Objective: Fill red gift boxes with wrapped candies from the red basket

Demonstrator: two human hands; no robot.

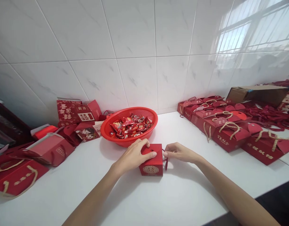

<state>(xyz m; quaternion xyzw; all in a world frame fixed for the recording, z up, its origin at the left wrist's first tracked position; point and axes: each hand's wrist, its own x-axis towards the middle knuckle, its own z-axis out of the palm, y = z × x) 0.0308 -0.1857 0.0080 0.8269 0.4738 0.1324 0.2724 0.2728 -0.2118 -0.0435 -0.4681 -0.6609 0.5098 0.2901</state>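
A small red gift box with a gold round emblem on its front stands upright on the white table. My left hand grips it from the left, thumb lying across the top and fingers over the back left edge. At the box's right side my right hand pinches a dark red ribbon between thumb and fingertips. Part of the ribbon hangs below those fingers. Just behind the box sits a red plastic basket with wrapped candies in it.
Several red gift boxes with rope handles stand in rows on the right. Beyond them are a brown cardboard box and a heap of dark red ribbons. More red boxes crowd the left. A tiled wall closes the back.
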